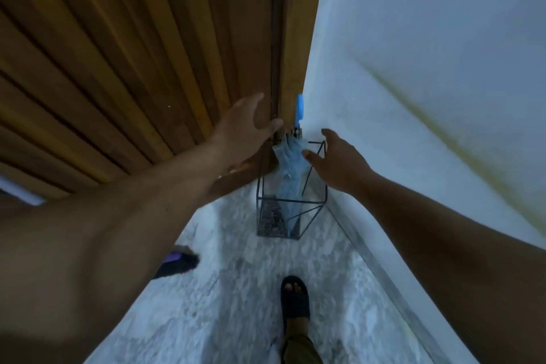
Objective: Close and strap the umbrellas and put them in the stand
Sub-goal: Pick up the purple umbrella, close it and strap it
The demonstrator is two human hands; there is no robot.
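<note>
From the head camera, looking down into a tight corner: a wire umbrella stand (pixel 291 207) sits on the speckled floor (pixel 236 304), tucked where the slatted wooden door (pixel 133 53) on the left meets the pale wall (pixel 428 68) on the right. A light blue umbrella (pixel 288 174) stands folded inside it, leaning toward the far left corner of the frame, its bright blue handle (pixel 299 108) rising above the rim against the door jamb.

The left hand (pixel 245 127) reaches out over the stand's left side, fingers spread and holding nothing, its fingertips close to the door edge just left of the umbrella's handle. The right hand (pixel 336 162) hangs over the stand's right rim, its grip also spread loose, the thumb near the folded canopy; whether it touches the cloth I cannot tell.

Room is scarce far in: door and wall pinch toward the stand. Nearer, the floor widens. A foot in a dark sandal (pixel 295 298) stands in the near middle, and a dark and purple object (pixel 177 264), blurred, lies near left beneath the left forearm.
</note>
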